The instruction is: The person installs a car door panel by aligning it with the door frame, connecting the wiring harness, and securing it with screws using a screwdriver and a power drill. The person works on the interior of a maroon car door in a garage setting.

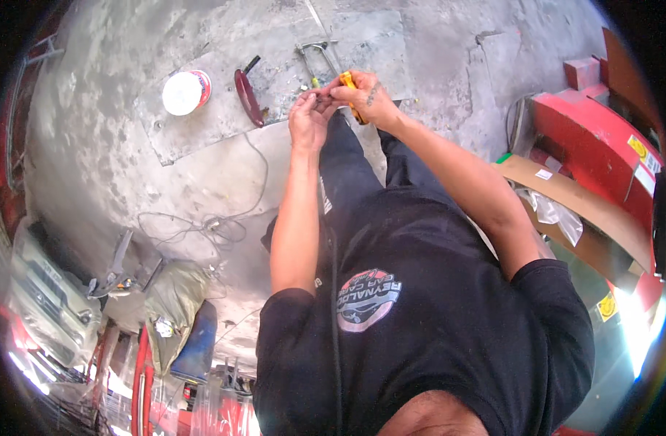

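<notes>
- Right hand clenched around an orange-handled tool
- Left hand pinching something tiny, can't tell what
- Hacksaw on the concrete floor just beyond

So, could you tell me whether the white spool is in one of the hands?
No, the white spool lies on the floor to the left, apart from both hands; the right hand grips an orange-handled tool.

You're standing in a car repair workshop. Stained concrete floor is spreading under you, with a metal plate lying on it. A hacksaw and a red lamp lens are sitting there, loose wires are trailing about, a white car is waiting at the left, and red machinery is standing at the right.
</notes>
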{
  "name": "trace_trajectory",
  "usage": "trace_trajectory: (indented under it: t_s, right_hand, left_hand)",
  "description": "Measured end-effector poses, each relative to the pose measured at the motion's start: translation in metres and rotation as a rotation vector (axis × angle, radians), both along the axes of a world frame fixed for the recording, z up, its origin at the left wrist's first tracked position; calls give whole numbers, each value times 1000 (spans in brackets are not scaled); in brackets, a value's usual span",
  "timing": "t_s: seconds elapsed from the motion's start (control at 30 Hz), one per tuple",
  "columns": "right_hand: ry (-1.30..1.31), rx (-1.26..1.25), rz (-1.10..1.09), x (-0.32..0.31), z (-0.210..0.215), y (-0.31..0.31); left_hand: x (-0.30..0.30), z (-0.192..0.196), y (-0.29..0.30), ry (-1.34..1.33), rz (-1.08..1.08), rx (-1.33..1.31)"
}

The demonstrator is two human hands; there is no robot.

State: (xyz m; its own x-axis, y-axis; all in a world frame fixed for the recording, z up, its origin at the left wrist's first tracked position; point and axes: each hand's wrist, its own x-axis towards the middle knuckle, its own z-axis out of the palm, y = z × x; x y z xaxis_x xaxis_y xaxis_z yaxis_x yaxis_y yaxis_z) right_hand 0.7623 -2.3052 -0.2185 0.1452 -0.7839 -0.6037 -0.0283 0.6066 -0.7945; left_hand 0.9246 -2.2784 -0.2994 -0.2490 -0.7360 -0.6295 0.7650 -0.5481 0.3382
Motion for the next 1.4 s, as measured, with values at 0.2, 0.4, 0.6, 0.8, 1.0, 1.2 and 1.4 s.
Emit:
trace_trajectory:
  t_s: [0.2,0.4,0.6,0.8,1.0,1.2,1.4]
  right_hand:
    - [-26,-139,-109,-3,19,5]
    - [72,57,-169,-68,23,18]
    - [225,151,-289,-130,13,89]
    - [322,227,-319,-146,24,143]
    - [352,233,-376,-152,26,166]
    - [310,241,-413,-159,30,169]
    - [287,176,-368,-178,40,178]
  left_hand:
    - [-7,6,-7,189,101,88]
    - [28,2,-6,103,86,163]
    - [110,-24,-28,-1462,-452,-23]
    - [110,6,-76,-1937,-718,31]
    - [110,-1,-84,-1783,-864,11]
    - [57,-15,-89,-1713,-937,-172]
    - [32,-30,-84,-1607,-883,-175]
